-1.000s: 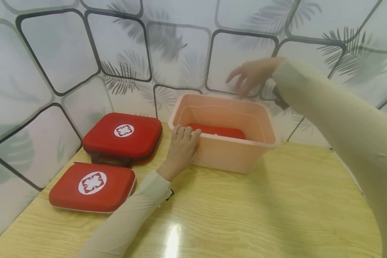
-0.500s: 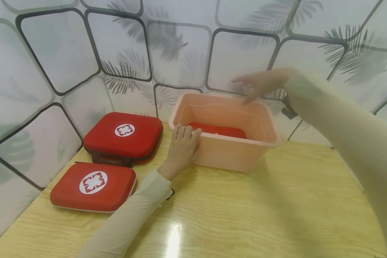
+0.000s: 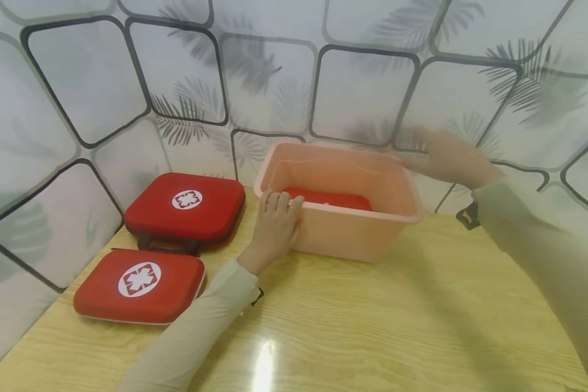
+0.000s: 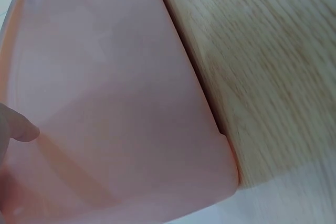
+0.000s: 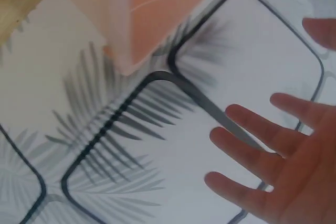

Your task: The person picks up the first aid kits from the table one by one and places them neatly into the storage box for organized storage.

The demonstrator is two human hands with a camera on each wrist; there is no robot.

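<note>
Pink bin [image 3: 340, 233] at mid-frame on wood-grain surface [image 3: 372, 326]; flat red thing [image 3: 328, 199] lying inside. Left hand [image 3: 274, 226] at near rim, toward its left end; grip pinching the rim, thumb [image 4: 23, 128] on outer wall. Right hand [image 3: 455, 159], blurred, right of centre, near bin's back right corner; grip spread, fingers apart. Larger red case [image 3: 186, 220] left of centre; smaller red case [image 3: 176, 286] lower left.

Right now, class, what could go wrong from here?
The pink bin might slide or tip if pulled, since only the left hand grips its rim. The right hand, spread near the bin's right end, could knock it. The left sleeve passes close to the nearer red case and may nudge it.
</note>
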